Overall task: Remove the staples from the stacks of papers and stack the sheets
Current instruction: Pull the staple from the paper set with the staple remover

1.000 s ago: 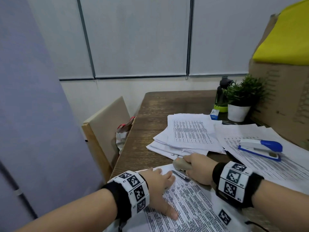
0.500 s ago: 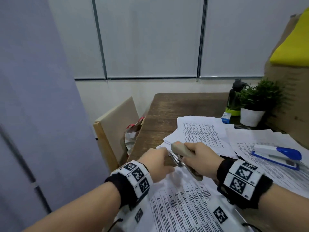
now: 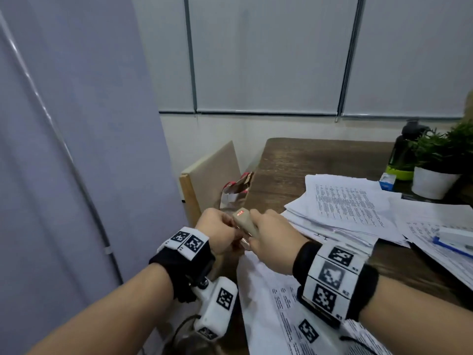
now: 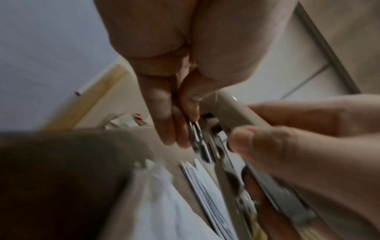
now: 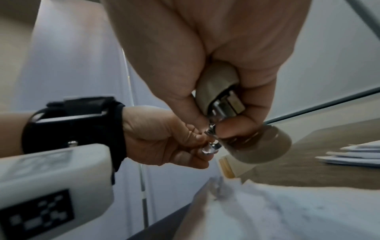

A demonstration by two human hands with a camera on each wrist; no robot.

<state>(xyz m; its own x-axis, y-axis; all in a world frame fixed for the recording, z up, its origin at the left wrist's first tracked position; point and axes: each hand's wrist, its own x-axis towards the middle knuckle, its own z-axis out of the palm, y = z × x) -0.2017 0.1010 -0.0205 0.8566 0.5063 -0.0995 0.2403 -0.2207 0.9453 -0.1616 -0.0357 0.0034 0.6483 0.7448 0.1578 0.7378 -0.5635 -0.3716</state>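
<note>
Beige plastic stapler with a metal remover tongue (image 3: 245, 222) is clamped in your right hand (image 3: 272, 243), held up off the dark wood-grain worktop (image 3: 320, 160) at its left edge. Your left hand (image 3: 220, 233) is right against it, fingertips (image 5: 200, 138) pinched at the metal tip. Looks like you're picking a pulled staple off the tongue; the staple itself is too small and blurred to confirm in any view.

The printed white sheets you're working on (image 3: 276, 308) lie flat just below your hands, nothing holding them. Loose pile of printed white papers (image 3: 343, 203) sits further back on the worktop, and a blue and white stapler (image 3: 455, 242) rests on more sheets at the right.

Risks from here:
- Both hands hover over the worktop edge, so a staple that slips your pinch likely drops to the floor or into the crumpled foil bag (image 3: 234, 190) beside the tan chair back (image 3: 212, 170).
- Sharp staple legs against pinching fingertips: pull along the tongue, not into the pads.
- Sheets unpinned and near the edge; a sleeve or wrist brushing them could slide or fan them before stacking.
</note>
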